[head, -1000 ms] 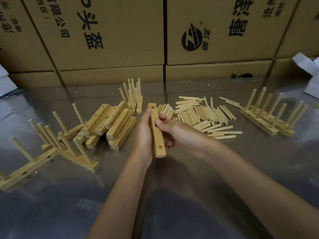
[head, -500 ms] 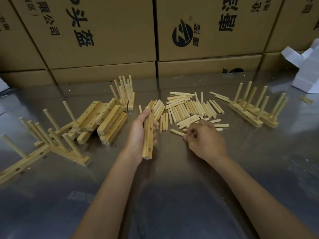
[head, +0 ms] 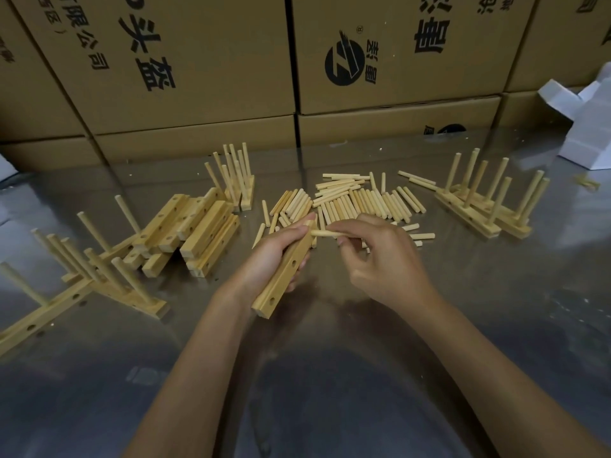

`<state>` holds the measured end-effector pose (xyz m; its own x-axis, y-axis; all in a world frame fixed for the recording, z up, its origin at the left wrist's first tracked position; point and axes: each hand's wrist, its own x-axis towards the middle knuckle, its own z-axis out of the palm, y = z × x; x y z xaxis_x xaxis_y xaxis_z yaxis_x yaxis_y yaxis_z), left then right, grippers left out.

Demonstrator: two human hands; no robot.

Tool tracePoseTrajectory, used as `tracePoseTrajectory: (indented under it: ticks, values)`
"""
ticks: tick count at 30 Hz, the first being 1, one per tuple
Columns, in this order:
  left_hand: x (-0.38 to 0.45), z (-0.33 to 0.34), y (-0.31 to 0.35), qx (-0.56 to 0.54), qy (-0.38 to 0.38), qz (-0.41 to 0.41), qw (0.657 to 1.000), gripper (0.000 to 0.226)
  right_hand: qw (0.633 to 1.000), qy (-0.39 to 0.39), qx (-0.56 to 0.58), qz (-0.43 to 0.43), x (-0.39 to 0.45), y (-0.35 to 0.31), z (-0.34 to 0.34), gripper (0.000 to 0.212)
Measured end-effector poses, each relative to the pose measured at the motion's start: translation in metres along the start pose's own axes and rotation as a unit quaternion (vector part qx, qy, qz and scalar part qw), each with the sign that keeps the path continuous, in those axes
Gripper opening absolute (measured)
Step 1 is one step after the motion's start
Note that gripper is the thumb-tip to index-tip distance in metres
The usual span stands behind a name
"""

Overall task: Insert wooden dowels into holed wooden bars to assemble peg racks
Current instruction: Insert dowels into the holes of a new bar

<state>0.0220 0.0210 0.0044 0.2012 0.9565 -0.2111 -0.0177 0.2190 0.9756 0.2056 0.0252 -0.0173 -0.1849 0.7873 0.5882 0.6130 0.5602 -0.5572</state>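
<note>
Cartons: a wall of brown cardboard boxes [head: 198, 61] fills the whole top of the frame, black printing on their faces, stacked right behind the work surface.
Table: a shiny grey metal table [head: 330, 375] takes up the lower two thirds of the frame, reflections all over it.
White boxes: at the upper right edge, a few white folded boxes [head: 588, 127] sit on the table against the cartons.
Left racks: and over at the left edge, finished peg racks [head: 82, 279] lie tilted, pegs pointing up and to the upper left, one long bar running off the lower left.
Right racks: centre right, two more assembled racks [head: 486, 206] sit side by side, pegs standing almost upright.
Back rack: just left of upper centre, a small cluster of pegged bars [head: 238, 180] stands on end.
Bar stack: left of centre, a pile of plain holed bars [head: 198, 233] lies heaped, touching the left racks.
Loose dowels: dead centre, a spread of loose dowels [head: 357, 203] lies flat on the table, just beyond both hands.
Left hand: the left hand [head: 274, 256] is wrapped round a holed bar [head: 284, 279], holding it slanted off the table, two empty holes showing on its lower half.
Right hand: the right hand [head: 383, 259] pinches one dowel [head: 325, 233] in its fingertips, held level.
Meeting point: the dowel's left tip is right at the bar's upper end, beside the left thumb; whether it has entered a hole cannot be told.
</note>
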Motion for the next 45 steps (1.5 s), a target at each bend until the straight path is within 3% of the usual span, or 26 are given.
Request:
tracePoseTrajectory:
  ticks: [7, 11, 16, 19, 23, 25, 26, 28, 30, 32, 41, 45]
  values:
    - [0.002, 0.007, -0.001, 0.004, 0.001, 0.024, 1.000, 0.034, 0.999, 0.035, 0.013, -0.015, -0.001, -0.003, 0.005, 0.014]
    - [0.001, 0.011, 0.001, 0.017, 0.005, 0.048, 0.999, 0.034, 0.996, 0.069, 0.041, 0.026, -0.002, -0.004, 0.008, 0.015]
    - [0.001, 0.013, 0.004, 0.065, 0.037, 0.070, 0.995, 0.036, 0.991, 0.042, 0.104, 0.079, 0.000, -0.003, 0.008, 0.011]
    - [0.003, 0.014, 0.004, 0.074, 0.058, 0.040, 0.995, 0.036, 0.987, 0.016, 0.113, 0.110, 0.003, -0.006, 0.001, 0.007]
    - [0.002, 0.012, 0.001, -0.005, 0.049, -0.041, 0.998, 0.024, 0.955, -0.037, 0.226, 0.189, 0.011, -0.009, -0.014, 0.022]
    - [0.001, 0.009, 0.000, -0.055, 0.033, -0.057, 0.996, 0.024, 0.933, -0.006, 0.281, 0.225, 0.016, -0.001, -0.024, 0.025]
    - [0.002, 0.007, 0.000, -0.075, 0.032, -0.060, 0.995, 0.026, 0.931, 0.027, 0.274, 0.238, 0.018, 0.006, -0.028, 0.023]
    - [0.003, 0.003, 0.000, -0.118, 0.041, -0.062, 0.990, 0.028, 0.958, 0.070, 0.134, 0.244, 0.018, 0.028, -0.037, 0.013]
    - [0.004, 0.000, -0.001, -0.160, 0.059, -0.065, 0.983, 0.034, 0.968, 0.009, -0.052, 0.245, 0.013, 0.050, -0.041, 0.011]
    - [0.005, -0.003, -0.002, -0.183, 0.076, -0.068, 0.978, 0.043, 0.963, -0.071, -0.115, 0.235, 0.009, 0.061, -0.038, 0.012]
    - [0.005, -0.007, -0.003, -0.223, 0.081, -0.056, 0.970, 0.040, 0.958, -0.142, -0.138, 0.207, 0.009, 0.044, -0.027, 0.018]
    - [0.005, -0.007, -0.004, -0.211, 0.091, -0.052, 0.972, 0.041, 0.987, -0.104, -0.024, 0.119, 0.010, 0.011, -0.021, 0.015]
